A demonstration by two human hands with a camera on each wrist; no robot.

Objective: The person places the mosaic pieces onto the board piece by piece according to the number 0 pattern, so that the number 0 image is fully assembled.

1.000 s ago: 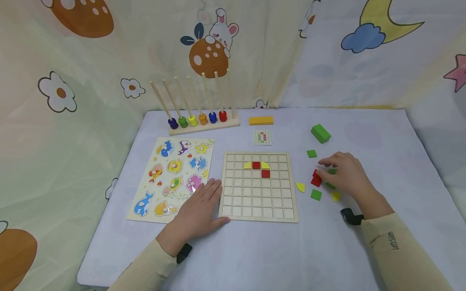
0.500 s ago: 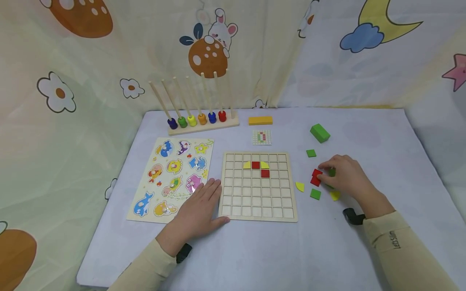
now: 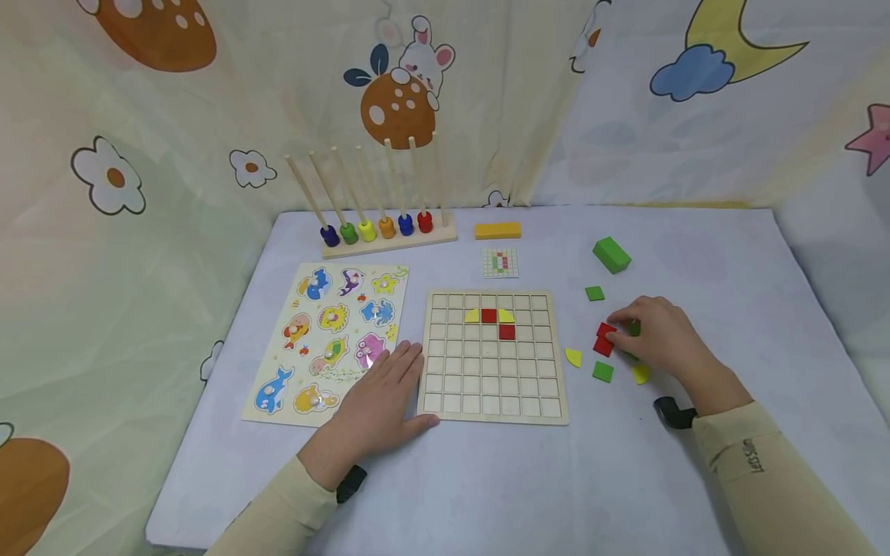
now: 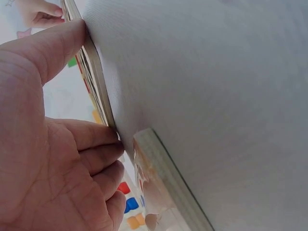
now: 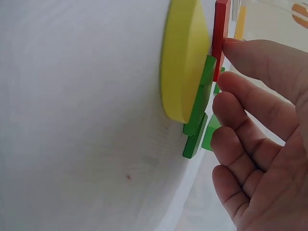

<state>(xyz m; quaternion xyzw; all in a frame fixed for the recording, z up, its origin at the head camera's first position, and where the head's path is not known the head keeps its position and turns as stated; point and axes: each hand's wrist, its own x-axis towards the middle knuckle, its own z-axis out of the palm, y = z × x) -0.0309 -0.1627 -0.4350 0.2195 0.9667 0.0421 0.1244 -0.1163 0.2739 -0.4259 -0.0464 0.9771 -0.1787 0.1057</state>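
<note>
My right hand (image 3: 657, 336) has its thumb and index fingertips around the edge of a red square tile (image 3: 606, 330); another red tile (image 3: 603, 347) overlaps it. In the right wrist view, the thumb touches the red tile (image 5: 219, 38), and a yellow quarter-round tile (image 5: 183, 62) and green tiles (image 5: 199, 106) stand close by. My left hand (image 3: 381, 398) lies flat, fingers straight, against the left edge of the wooden grid board (image 3: 494, 386). Two red squares and two yellow quarter-rounds sit in the board's upper cells. The left wrist view shows thumb and fingertips at the board's edge.
A sea-animal puzzle (image 3: 278, 351) lies left, partly under the left hand. Behind stand a peg rack (image 3: 389, 245) with coloured beads, an orange bar (image 3: 497, 230) and a small pattern card (image 3: 501, 263). A green block (image 3: 612, 255) and loose tiles lie right of the board.
My right hand has lowered slightly, its index finger and thumb closing in on the red tile. The left hand stays at the board's edge.
</note>
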